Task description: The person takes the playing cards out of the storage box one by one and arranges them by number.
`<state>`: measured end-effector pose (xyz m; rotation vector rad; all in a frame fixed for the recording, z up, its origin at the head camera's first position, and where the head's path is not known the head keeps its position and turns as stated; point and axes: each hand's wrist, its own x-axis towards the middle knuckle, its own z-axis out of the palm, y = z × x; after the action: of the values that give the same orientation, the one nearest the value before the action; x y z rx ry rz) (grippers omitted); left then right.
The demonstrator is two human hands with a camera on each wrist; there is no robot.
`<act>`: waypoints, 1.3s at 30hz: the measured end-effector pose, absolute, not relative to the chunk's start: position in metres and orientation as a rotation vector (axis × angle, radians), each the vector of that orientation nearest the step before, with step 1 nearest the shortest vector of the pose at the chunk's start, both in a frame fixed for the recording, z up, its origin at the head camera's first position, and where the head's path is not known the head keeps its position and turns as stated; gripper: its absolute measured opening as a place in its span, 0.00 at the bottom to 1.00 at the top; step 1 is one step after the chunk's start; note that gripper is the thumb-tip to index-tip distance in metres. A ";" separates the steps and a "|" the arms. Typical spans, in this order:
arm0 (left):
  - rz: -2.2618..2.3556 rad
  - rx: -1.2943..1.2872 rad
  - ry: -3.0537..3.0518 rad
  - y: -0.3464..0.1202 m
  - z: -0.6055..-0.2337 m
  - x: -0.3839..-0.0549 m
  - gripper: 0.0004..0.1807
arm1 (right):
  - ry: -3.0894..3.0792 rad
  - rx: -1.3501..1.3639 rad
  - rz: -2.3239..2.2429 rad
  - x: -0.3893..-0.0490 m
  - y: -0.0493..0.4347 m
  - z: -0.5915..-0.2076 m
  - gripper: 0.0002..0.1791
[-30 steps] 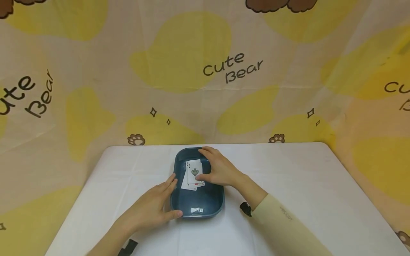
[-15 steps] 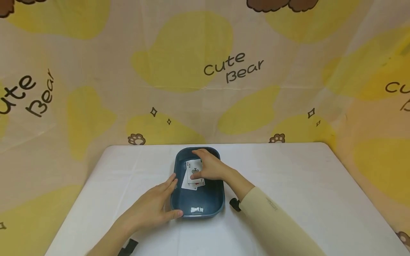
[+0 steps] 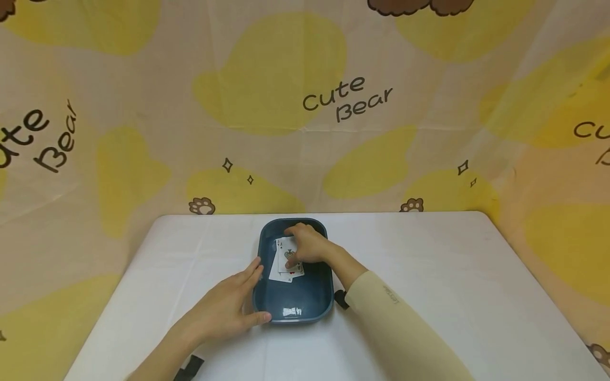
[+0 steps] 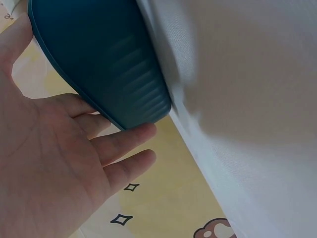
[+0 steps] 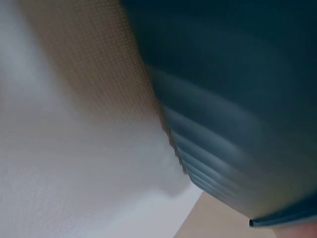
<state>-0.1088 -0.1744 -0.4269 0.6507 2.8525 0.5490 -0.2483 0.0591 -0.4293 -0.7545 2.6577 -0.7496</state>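
Blue tray (image 3: 297, 300), loose cards (image 3: 282, 262) lying flat in it — light but fiddly stuff.
Cards are in a messy little pile toward the far end, ace (image 3: 284, 250) on top, lower ones poking out underneath. Right hand (image 3: 311, 245) is spread over them, thumb and fingers wide apart, thumb over the ace; can't tell if it has any real pinch. Left hand (image 3: 230, 306) is up against the tray, thumb at the near corner, straightish fingers along the left side. I'd guess the cards weigh next to nothing, bend easily and skate around on that glossy bottom, so take them by the edges — thumb at one short end, fingers at the other — and don't crease them. Tray looks stiff; its rim seems the spot to hold.
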 end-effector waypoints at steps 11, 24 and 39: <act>0.544 0.658 2.853 -0.175 -0.426 -0.108 0.57 | 2.696 -0.738 -0.629 -0.248 0.053 -0.432 0.46; 0.547 0.663 2.860 -0.176 -0.428 -0.108 0.58 | 2.724 -0.719 -0.580 -0.249 0.047 -0.442 0.44; 0.559 0.643 2.843 -0.175 -0.427 -0.107 0.58 | 2.785 -0.735 -0.558 -0.245 0.047 -0.440 0.46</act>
<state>-0.1068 -0.1750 -0.4267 0.6426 2.8427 0.5590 -0.2450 0.0467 -0.4396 -0.7348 2.7850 -0.5580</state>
